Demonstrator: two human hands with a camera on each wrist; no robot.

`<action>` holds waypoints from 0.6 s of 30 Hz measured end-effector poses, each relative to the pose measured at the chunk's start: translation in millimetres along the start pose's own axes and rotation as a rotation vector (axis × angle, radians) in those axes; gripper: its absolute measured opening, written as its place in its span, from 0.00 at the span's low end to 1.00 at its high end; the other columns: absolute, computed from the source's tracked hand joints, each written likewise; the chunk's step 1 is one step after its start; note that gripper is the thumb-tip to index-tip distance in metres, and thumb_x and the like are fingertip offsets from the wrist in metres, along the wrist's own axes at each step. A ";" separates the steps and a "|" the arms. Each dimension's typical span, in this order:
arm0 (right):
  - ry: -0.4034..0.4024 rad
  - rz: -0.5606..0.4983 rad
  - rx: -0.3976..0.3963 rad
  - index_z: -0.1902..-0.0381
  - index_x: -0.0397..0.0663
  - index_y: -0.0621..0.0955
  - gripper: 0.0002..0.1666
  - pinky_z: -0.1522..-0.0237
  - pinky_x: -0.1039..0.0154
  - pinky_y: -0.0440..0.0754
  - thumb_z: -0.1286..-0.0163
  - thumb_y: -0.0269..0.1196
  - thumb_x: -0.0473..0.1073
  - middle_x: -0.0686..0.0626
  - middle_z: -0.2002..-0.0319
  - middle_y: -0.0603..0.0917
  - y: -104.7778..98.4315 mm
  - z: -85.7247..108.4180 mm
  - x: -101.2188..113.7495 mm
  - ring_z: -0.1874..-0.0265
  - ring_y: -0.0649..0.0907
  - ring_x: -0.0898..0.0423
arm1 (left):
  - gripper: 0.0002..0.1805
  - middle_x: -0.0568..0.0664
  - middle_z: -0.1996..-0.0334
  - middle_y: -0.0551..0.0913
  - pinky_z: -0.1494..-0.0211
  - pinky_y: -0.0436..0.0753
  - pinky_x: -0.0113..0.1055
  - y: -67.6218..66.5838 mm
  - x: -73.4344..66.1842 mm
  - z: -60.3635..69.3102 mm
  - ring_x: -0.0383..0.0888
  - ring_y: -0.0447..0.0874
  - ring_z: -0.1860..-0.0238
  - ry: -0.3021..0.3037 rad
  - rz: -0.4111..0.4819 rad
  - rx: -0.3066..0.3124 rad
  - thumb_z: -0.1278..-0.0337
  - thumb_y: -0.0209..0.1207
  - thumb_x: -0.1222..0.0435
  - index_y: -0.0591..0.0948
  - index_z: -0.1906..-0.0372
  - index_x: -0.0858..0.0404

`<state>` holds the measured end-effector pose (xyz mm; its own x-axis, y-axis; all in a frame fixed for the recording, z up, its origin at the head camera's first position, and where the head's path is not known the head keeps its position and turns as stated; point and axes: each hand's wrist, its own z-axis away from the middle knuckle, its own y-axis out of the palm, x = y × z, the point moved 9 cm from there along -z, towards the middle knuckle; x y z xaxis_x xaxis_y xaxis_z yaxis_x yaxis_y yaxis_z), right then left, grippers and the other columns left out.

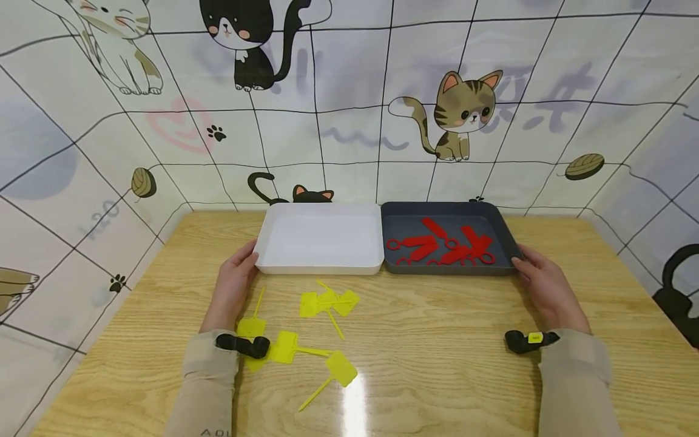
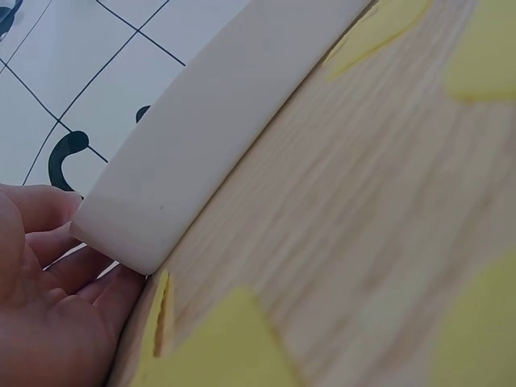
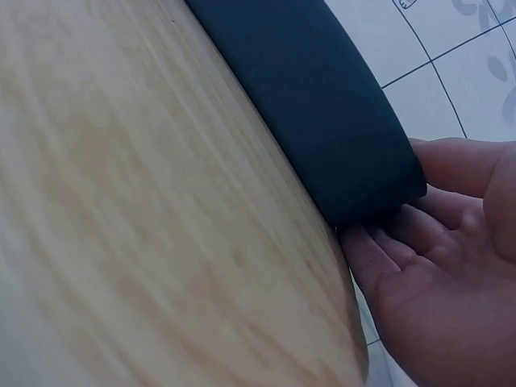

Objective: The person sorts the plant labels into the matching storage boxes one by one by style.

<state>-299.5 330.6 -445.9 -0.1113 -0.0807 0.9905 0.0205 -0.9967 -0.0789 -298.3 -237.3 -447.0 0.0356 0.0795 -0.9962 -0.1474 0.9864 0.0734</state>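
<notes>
A white tray (image 1: 319,269) and a dark grey tray (image 1: 453,271) stand side by side at the back of the table, their short sides touching. My left hand (image 1: 235,284) holds the white tray's left end, thumb near the rim and fingers along its lower side. At the far end of the grey tray, my right hand (image 1: 548,290) holds the right side the same way. Several flat red tags with ring ends (image 1: 419,241) lie in a loose pile inside the grey tray. The white tray's inside shows bare.
Several yellow plant labels with thin stems (image 1: 284,347) are scattered on the wooden table (image 1: 426,352) in front of the white tray, some beside and partly behind my left wrist. A cat-patterned cloth wall (image 1: 349,139) rises behind the trays and at both sides.
</notes>
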 end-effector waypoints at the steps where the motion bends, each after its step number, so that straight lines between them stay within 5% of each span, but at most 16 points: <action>1: -0.001 -0.005 -0.003 0.31 0.44 0.46 0.40 0.37 0.65 0.50 0.32 0.50 0.51 0.47 0.30 0.40 0.0 0.2 -0.2 0.33 0.47 0.56 | 0.26 0.49 0.34 0.58 0.37 0.60 0.33 0.2 0.2 0.2 0.41 0.57 0.36 -0.003 -0.010 -0.001 0.36 0.47 0.61 0.61 0.34 0.60; 12: 0.003 -0.042 0.004 0.31 0.45 0.46 0.41 0.37 0.66 0.50 0.33 0.51 0.50 0.47 0.30 0.41 0.2 -1.9 -0.5 0.33 0.47 0.57 | 0.31 0.46 0.34 0.56 0.36 0.57 0.37 1.6 0.1 2.2 0.39 0.53 0.35 -0.018 -0.207 0.007 0.38 0.49 0.54 0.57 0.32 0.55; 18: 0.005 -0.136 0.004 0.31 0.46 0.46 0.42 0.37 0.66 0.50 0.35 0.54 0.48 0.48 0.30 0.40 -0.3 -2.9 -2.4 0.33 0.48 0.57 | 0.42 0.48 0.31 0.43 0.33 0.48 0.45 9.9 -5.9 0.2 0.45 0.41 0.32 -0.029 -0.491 0.113 0.41 0.49 0.47 0.42 0.30 0.54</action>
<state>-302.1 331.1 -448.6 -0.1179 0.0553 0.9915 0.0087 -0.9984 0.0567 -299.8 -228.0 -440.4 0.1015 -0.3953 -0.9129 0.0016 0.9177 -0.3972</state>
